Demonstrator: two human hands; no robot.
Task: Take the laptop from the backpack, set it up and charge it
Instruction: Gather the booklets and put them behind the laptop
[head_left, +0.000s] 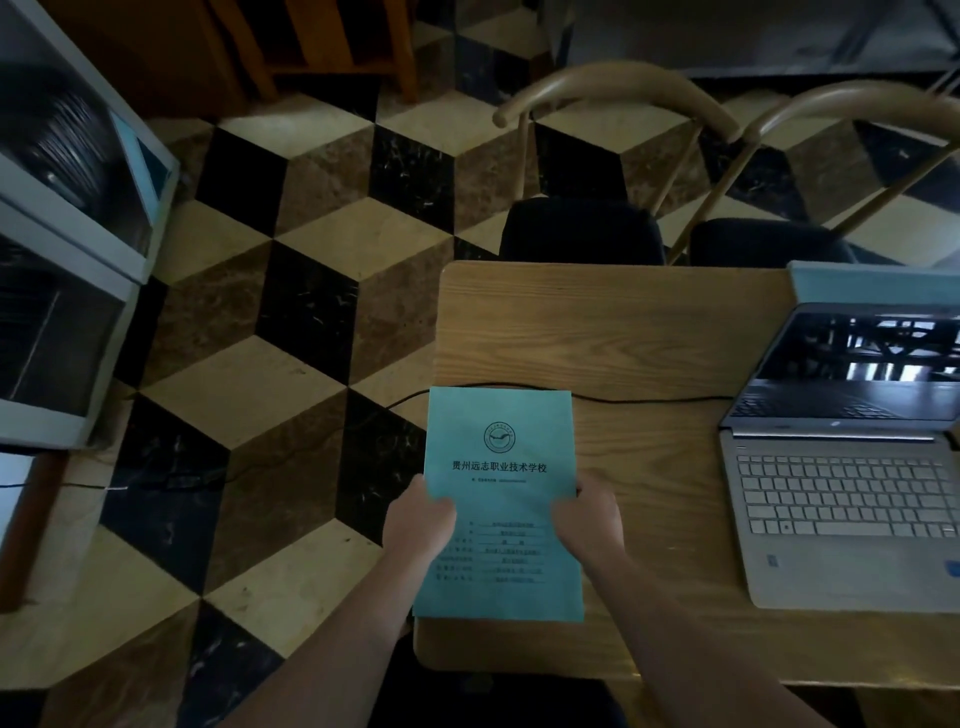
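- Laptop (852, 467): silver, lid open, sits on the right part of the wooden table (623, 332); screen dark, showing only reflections; pale keyboard faces the person. Right edge of the machine runs out of frame.
- Black cable (649, 399): lies across the tabletop from the laptop's left side, passes behind the top edge of the booklet, drops off the table's left edge to the floor.
- Teal booklet (501, 499): printed cover with a round emblem and a line of Chinese characters; held at the table's left front corner, well apart from the laptop. Cannot tell whether its underside touches the tabletop.
- Left hand (421, 525): fingers closed on the booklet's left edge, thumb on the cover.
- Right hand (589, 519): fingers closed on the booklet's right edge, thumb on the cover.
- Second teal item (872, 283): flat, behind the laptop lid at the table's far right; mostly hidden.
- Two chairs (582, 228) with dark seats and curved wooden backs stand at the table's far side.
- Floor (311, 291): cube-pattern tiles in cream, brown, black.
- Grey cabinet (67, 260) with glass panels at left.
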